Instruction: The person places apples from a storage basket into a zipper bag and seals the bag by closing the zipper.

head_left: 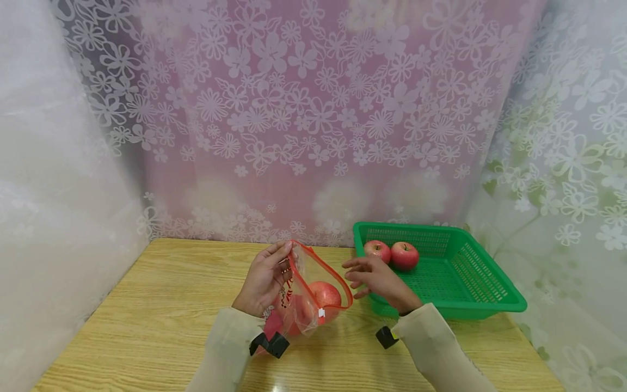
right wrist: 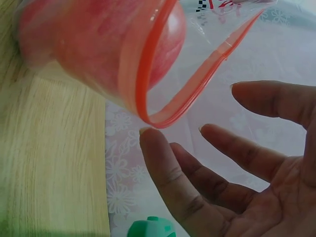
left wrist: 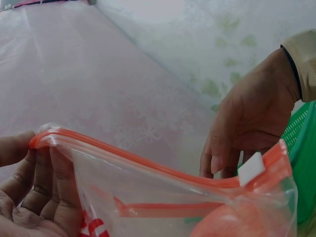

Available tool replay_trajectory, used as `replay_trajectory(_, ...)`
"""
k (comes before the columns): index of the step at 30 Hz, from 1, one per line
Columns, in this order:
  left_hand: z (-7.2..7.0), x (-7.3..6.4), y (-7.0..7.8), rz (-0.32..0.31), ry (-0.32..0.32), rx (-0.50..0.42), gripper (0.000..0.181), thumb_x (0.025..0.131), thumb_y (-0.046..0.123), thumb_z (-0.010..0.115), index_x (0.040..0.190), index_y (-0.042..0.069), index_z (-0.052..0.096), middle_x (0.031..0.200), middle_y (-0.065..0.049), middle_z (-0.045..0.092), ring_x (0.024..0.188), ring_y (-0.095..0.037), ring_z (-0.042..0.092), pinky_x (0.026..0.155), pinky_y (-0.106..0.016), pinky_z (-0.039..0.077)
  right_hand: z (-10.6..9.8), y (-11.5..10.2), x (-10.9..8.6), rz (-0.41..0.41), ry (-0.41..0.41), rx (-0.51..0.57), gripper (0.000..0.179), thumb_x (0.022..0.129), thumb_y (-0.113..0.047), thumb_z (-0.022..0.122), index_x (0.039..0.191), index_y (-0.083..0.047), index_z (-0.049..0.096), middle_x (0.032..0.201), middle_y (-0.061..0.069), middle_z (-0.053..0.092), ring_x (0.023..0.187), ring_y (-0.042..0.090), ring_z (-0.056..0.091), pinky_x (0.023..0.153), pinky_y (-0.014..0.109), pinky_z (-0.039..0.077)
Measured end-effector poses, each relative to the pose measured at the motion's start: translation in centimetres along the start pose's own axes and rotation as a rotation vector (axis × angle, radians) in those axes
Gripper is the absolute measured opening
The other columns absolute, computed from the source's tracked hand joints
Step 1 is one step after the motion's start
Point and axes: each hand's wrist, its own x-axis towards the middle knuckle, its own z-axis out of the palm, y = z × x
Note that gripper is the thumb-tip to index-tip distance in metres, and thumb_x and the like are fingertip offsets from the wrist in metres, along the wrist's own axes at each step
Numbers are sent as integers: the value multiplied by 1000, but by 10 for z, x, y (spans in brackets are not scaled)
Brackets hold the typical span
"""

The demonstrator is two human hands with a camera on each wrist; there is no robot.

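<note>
A clear zip bag (head_left: 302, 299) with a red-orange zip edge and a white slider (head_left: 321, 313) stands on the table, its mouth spread wide. Inside lies a red apple (head_left: 325, 294); more red fruit shows through the plastic behind it. My left hand (head_left: 262, 277) pinches the bag's rim at its upper left corner between thumb and fingers. To the right of the mouth, my right hand (head_left: 377, 280) holds nothing, its fingers spread and loosely bent. In the right wrist view its fingertips (right wrist: 150, 136) come close to the zip edge; whether they touch it I cannot tell.
At the right a green plastic basket (head_left: 490, 309) with perforated walls sits on the wooden table (head_left: 161, 305). Two red apples (head_left: 404, 256) lie in its left end. A floral curtain (head_left: 303, 136) hangs behind the table, with pale sheets at both sides.
</note>
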Motion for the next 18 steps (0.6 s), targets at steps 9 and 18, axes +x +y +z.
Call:
replay_trajectory(9, 0, -1, -1, 1, -7, -6, 25, 101, 8, 48, 88, 14, 68, 83, 0, 68, 71, -8, 65, 64, -22, 55, 4, 10, -1, 32, -28, 29, 32, 97, -12, 56, 121, 9, 58, 100, 15, 65, 75, 28, 65, 67, 42, 59)
replay_trajectory(18, -1, 0, -1, -4, -20, -6, 22, 101, 11, 51, 88, 15, 69, 79, 2, 66, 68, -7, 63, 61, -20, 53, 10, 13, -4, 60, -36, 49, 28, 93, -8, 61, 113, 11, 60, 87, 13, 63, 63, 19, 63, 64, 40, 59)
